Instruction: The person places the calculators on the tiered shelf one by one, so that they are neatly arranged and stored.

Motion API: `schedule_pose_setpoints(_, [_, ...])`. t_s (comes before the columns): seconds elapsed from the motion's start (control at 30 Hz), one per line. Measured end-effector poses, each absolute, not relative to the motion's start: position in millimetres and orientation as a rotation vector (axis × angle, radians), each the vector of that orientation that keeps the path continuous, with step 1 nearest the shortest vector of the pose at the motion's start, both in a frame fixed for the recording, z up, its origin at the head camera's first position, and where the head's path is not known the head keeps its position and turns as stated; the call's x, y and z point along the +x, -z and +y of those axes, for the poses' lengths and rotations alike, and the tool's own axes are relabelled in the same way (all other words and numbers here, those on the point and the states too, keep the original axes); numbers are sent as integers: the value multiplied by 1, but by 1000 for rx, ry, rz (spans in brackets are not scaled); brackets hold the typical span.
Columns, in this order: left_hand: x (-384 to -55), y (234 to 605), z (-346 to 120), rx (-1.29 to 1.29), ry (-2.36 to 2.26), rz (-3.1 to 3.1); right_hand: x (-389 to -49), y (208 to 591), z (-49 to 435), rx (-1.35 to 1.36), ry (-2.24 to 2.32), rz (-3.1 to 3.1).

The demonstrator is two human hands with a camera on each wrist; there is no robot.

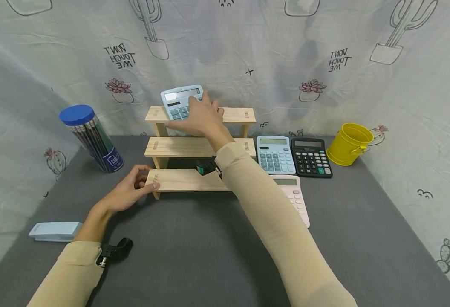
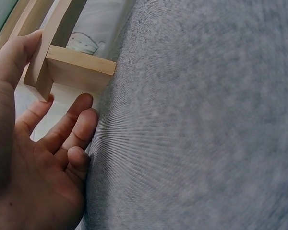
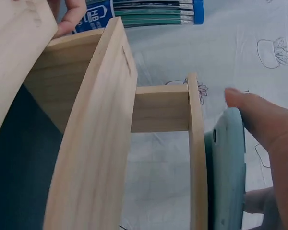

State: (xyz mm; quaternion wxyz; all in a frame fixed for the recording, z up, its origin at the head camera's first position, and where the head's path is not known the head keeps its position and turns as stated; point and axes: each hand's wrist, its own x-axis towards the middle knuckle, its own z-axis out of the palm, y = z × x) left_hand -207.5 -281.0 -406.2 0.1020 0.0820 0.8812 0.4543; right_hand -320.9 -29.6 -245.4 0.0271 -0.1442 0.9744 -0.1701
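A light-blue calculator (image 1: 183, 94) lies slanted on the top step of a three-tier wooden shelf (image 1: 186, 147), its upper end reaching past the back. My right hand (image 1: 200, 117) is spread over its lower right part, hiding many keys. From the right wrist, the calculator's edge (image 3: 230, 167) shows close against the top board, the thumb stretched straight beyond it. My left hand (image 1: 127, 189) pinches the left end of the lowest step, thumb on top. The left wrist view shows the index fingertip under this board, the other fingers loosely bent beside the leg (image 2: 81, 64).
Right of the shelf lie another light-blue calculator (image 1: 275, 155), a black calculator (image 1: 311, 157) and a pink calculator (image 1: 295, 196), partly behind my right sleeve. A yellow bucket (image 1: 347, 145) stands farther right. At left are a blue-lidded pencil tub (image 1: 94, 138) and a pale-blue stapler-like object (image 1: 54, 231).
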Motion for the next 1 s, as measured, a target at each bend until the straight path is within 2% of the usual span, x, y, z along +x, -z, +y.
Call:
schedule_pose_setpoints(0.23, [-205, 406, -279, 239, -1370, 2596, -325, 233, -11, -623, 517, 2829])
schedule_pose_setpoints(0.47, [-204, 406, -277, 237, -1345, 2605, -326, 238, 2, -740, 526, 2784])
schedule_pose_setpoints(1.0, [-206, 406, -280, 231, -1366, 2594, -319, 262, -22, -583, 608, 2982])
